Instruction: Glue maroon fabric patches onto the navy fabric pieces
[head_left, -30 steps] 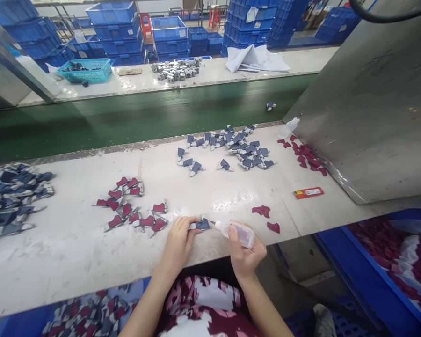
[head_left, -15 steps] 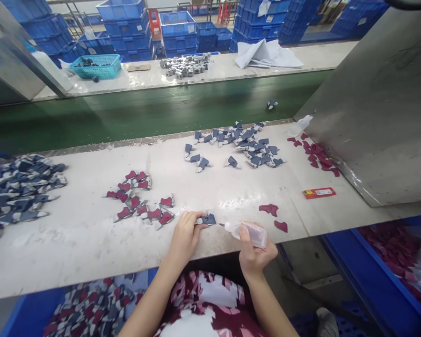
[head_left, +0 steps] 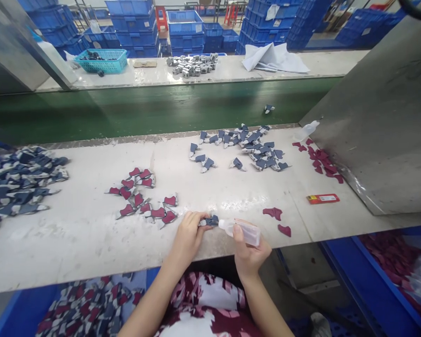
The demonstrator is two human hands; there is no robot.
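Note:
My left hand (head_left: 189,234) pinches a small blue and grey part (head_left: 210,221) just above the white worktop (head_left: 203,187). In my right hand (head_left: 249,252) is a translucent squeeze bottle (head_left: 243,231), tilted so that its nozzle end meets the blue part's right side. Left of my hands lie several grey parts with maroon faces (head_left: 157,213). Loose maroon pieces (head_left: 272,213) rest to the right of the bottle. Further back is a group of blue and grey parts (head_left: 263,150).
A large heap of blue-grey parts (head_left: 17,187) lies at the left. At the right are a red packet (head_left: 323,199), more maroon pieces (head_left: 324,164), a second bottle (head_left: 307,131) and a metal panel (head_left: 382,131). A green conveyor (head_left: 161,110) runs behind.
The bottle in my right hand has moved left, and its nozzle has gone from beside the blue part to touching or overlapping it. The whole view has shifted slightly.

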